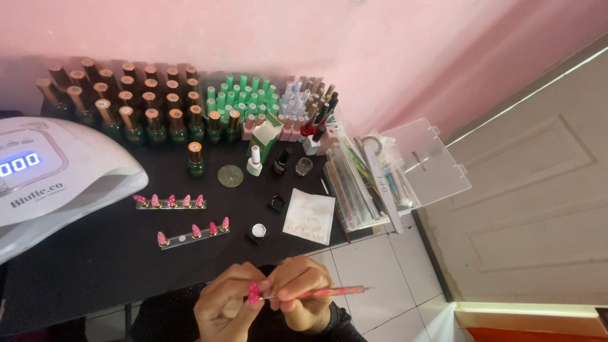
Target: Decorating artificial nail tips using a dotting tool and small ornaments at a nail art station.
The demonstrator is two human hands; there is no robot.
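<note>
Pink false nail [253, 293] pinched in left hand [227, 308]; right hand [303, 296] fingers closed on pink dotting tool [323, 292], tip at nail, just below black table [95, 259].

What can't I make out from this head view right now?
- Tip of the thin pink tool: hidden behind the right hand where it meets the pink nail tip held by the left hand.
- White nail lamp: cut off by the left edge.
- Contents of the clear organizer box: too small.
</note>
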